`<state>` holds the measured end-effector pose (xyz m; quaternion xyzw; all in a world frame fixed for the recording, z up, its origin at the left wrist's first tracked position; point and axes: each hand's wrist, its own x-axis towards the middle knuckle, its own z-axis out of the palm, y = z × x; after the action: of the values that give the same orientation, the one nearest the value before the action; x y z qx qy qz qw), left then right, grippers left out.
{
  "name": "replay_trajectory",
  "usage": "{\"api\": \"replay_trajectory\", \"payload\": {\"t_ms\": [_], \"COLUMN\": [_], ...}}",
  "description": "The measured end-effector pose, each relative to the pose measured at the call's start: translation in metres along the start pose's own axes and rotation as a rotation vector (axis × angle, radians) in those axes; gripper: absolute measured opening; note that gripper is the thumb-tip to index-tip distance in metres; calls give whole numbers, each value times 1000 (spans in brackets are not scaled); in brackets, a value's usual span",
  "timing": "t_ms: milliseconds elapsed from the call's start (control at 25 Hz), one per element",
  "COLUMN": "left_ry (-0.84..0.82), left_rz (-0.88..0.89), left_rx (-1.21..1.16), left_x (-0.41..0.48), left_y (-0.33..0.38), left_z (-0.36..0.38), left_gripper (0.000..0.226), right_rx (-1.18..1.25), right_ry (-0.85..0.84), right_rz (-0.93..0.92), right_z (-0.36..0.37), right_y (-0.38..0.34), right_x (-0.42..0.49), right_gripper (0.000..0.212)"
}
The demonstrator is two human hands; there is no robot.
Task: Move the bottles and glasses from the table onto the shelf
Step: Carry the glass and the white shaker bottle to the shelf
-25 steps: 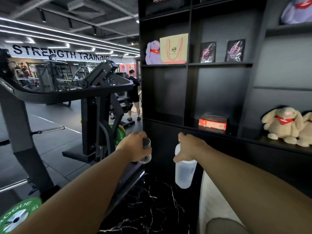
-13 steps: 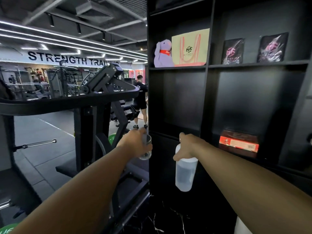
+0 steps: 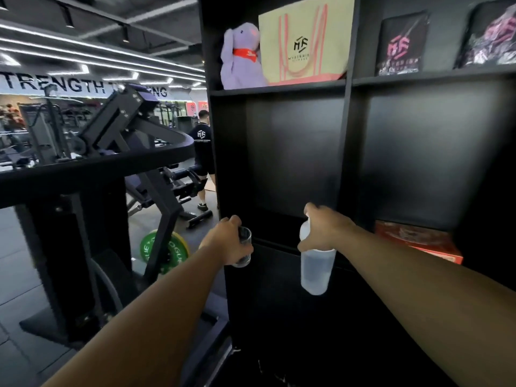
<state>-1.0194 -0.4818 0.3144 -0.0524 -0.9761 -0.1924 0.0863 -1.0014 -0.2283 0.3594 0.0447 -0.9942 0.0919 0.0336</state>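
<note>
My left hand (image 3: 227, 240) grips a small clear glass (image 3: 245, 248) from the side, held in the air just left of the black shelf unit's (image 3: 346, 135) left wall. My right hand (image 3: 324, 229) holds a translucent white bottle (image 3: 317, 269) by its top, so the bottle hangs upright in front of the lower edge of an empty shelf compartment (image 3: 293, 157). Both arms stretch forward at about the same height. The table is out of view.
A red box (image 3: 418, 241) lies in the compartment to the right. Above sit a purple plush rabbit (image 3: 241, 57), a yellow tote bag (image 3: 304, 40) and dark packets (image 3: 402, 43). A black gym machine (image 3: 92, 169) with a green weight plate (image 3: 164, 251) stands left; a person (image 3: 203, 157) walks behind it.
I have come closer to the shelf and the view has swung left and up. Both hands, still holding the glass and the bottle, have risen toward the empty compartment.
</note>
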Motion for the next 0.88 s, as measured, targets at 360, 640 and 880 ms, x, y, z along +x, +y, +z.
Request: {"api": "replay_trajectory", "payload": {"t_ms": [360, 640, 880], "left_ry": [-172, -247, -251], "left_rz": [121, 137, 156], "left_rx": [-43, -10, -16], "left_x": [270, 405, 456], "left_y": [-34, -47, -57], "left_z": [132, 203, 231], "left_gripper": [78, 76, 77], "right_rx": [48, 60, 64], "right_ry": [9, -19, -67], "right_rz": [238, 338, 381], "right_z": [77, 108, 130], "right_y": [52, 85, 112], "right_x": [228, 360, 401], "right_gripper": [109, 118, 122]}}
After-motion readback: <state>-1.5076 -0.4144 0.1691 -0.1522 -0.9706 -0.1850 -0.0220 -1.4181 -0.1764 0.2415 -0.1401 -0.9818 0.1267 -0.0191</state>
